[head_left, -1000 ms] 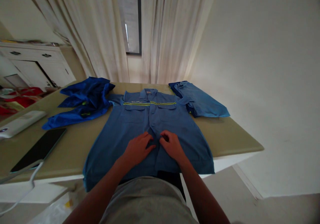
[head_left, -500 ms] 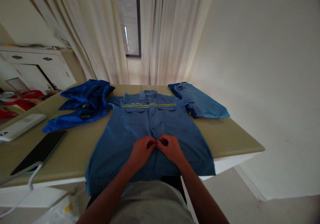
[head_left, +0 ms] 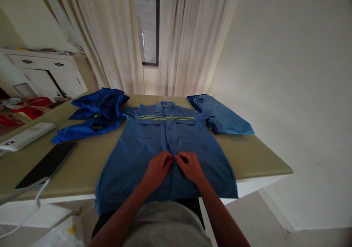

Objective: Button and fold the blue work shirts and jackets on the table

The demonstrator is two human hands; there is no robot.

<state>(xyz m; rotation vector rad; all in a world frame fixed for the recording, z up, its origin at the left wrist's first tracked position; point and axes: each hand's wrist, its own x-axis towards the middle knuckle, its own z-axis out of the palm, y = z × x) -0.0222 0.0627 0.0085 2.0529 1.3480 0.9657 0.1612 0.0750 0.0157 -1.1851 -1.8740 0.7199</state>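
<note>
A blue short-sleeved work shirt [head_left: 148,137] lies face up across the table, collar at the far end, hem hanging over the near edge. Yellow stripes cross its chest above two flap pockets. Both hands meet at its front placket, below the visible buttons. My left hand [head_left: 159,166] pinches the placket cloth from the left. Close beside it, my right hand [head_left: 189,166] pinches the placket from the right, its thumb and forefinger together. The fingertips hide whatever button or buttonhole lies between them.
A crumpled bright blue garment [head_left: 96,115] lies on the table [head_left: 264,162] at left, folded blue clothes [head_left: 222,115] at right. Near the left edge are a black phone [head_left: 46,164] with a white cable [head_left: 38,199] and a white power bank [head_left: 29,136]. Curtains hang behind.
The fingertips of my two hands have moved slightly apart at the placket. The whole view has shifted a little; the shirt and other things lie as before.
</note>
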